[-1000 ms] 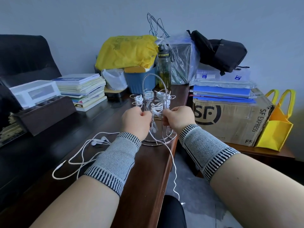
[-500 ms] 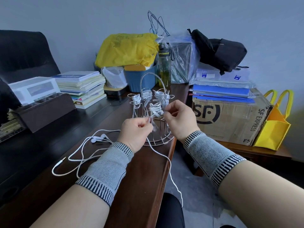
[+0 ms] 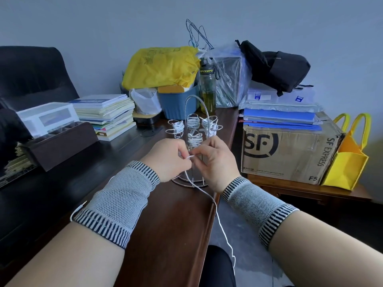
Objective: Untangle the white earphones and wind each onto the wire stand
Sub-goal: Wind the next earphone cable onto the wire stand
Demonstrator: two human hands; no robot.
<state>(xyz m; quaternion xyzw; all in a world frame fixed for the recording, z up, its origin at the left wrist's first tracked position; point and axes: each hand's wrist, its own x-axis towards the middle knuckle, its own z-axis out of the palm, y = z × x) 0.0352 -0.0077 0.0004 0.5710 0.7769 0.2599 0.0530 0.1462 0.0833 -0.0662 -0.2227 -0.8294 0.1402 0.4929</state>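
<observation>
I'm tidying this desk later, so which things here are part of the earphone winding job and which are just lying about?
In use:
wire stand
wound earphones on its posts
white cable, pinched by left hand and right hand

Lying about:
book stack
yellow bag
blue tub
bottle
SF box
black backpack

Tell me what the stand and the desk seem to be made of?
The stand looks like thin bare metal wire, silvery and shiny, with bright glints along its loops. The desk looks like dark reddish-brown wood, or a wood veneer, polished smooth: it shows soft reflections.
</observation>
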